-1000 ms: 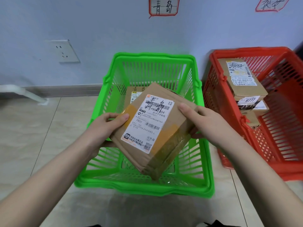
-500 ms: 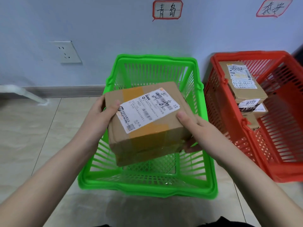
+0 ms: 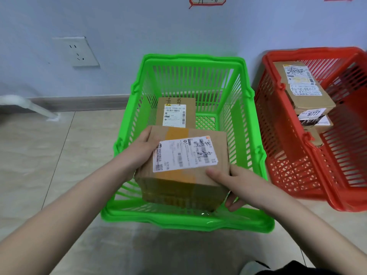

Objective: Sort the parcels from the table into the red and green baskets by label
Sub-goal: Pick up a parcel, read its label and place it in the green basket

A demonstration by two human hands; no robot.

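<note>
Two hands are gripping the parcel [image 3: 178,187]: your left hand [image 3: 142,149] is wrapping its far left edge, your right hand [image 3: 234,183] is cupping the near right corner. It is no longer tilting as a second ago; you are lowering it flat inside the green basket [image 3: 186,222], just in front of a smaller box [image 3: 175,114] lying there. Letting go is likely coming next.

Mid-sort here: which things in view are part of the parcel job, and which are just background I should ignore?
Part of the job:
- taped parcel, gripped by left hand and right hand
- green basket, with a smaller parcel inside
- red basket, holding stacked parcels

Just lying about:
- wall socket
- white pipe
- skirting board
</note>
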